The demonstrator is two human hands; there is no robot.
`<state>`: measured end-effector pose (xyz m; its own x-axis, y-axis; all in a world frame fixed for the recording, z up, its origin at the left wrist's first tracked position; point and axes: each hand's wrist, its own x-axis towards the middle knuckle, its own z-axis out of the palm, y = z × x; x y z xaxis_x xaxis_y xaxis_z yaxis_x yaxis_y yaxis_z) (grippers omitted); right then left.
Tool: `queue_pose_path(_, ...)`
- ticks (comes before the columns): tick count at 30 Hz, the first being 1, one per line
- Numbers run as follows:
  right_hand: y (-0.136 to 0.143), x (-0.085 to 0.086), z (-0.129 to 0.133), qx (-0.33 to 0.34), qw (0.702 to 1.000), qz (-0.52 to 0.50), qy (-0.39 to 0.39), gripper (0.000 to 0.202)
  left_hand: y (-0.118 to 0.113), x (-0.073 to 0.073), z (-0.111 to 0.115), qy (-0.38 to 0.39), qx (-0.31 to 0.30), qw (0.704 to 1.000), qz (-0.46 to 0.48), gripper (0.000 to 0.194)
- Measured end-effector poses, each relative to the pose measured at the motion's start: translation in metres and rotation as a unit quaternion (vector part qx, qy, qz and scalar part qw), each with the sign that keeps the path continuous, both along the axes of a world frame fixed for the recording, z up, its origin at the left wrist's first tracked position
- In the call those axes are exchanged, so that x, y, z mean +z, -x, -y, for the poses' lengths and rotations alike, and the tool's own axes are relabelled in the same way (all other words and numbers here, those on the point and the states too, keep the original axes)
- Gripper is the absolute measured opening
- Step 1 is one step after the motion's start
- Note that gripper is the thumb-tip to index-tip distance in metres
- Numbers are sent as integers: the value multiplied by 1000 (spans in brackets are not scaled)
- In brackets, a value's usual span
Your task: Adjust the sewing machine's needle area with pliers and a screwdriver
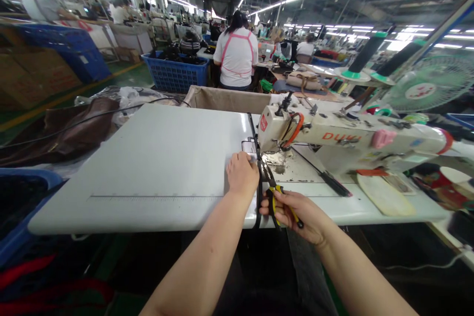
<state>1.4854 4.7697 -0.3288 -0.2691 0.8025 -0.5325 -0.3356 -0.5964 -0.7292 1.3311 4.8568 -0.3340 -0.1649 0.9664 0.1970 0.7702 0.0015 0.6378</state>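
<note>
A long black strap [259,192] runs front to back over the white sewing table, passing beside the needle of the sewing machine [318,131]. My left hand [242,173] is closed on the strap just in front of the needle area, its fingertips partly hidden. Beyond those fingers, a thin dark rectangular frame [249,146] lies against the strap; I cannot make out its kind. My right hand [296,212] grips pliers [276,190] with yellow and black handles. Their jaws point away from me, up to the strap near the presser foot.
Right of the needle lies a dark-handled pointed tool [333,183]. A printed ruler line [155,196] marks the tabletop. Thread cones [366,54] and a green fan [425,89] stand at the right. Behind the table are a fabric-lined bin [225,98], a blue basket [176,74] and a seated person [237,54].
</note>
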Motion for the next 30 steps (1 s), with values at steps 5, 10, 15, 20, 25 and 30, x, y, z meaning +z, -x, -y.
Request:
queue_pose_path(5,10,3,-13,-58,997,-34,25,16,-1,-1,7,17,-79,994,-72,34)
queue_pose_path(10,12,7,-15,-71,997,-34,25,21,-2,-3,1,21,-148,987,-58,36)
queue_pose_path(15,11,0,-12,-64,996,-54,12,20,-2,-3,1,11,-180,983,-42,32)
queue_pose_path(20,5,-8,-12,-47,996,-78,7,14,-2,-6,0,-6,-194,980,-47,34)
queue_pose_path(25,5,-11,-17,-33,994,-106,-5,9,-2,-8,-3,-1,-186,982,-20,32)
queue_pose_path(30,7,-12,-21,-31,990,-135,-8,17,-1,-6,-4,-7,-184,983,0,32)
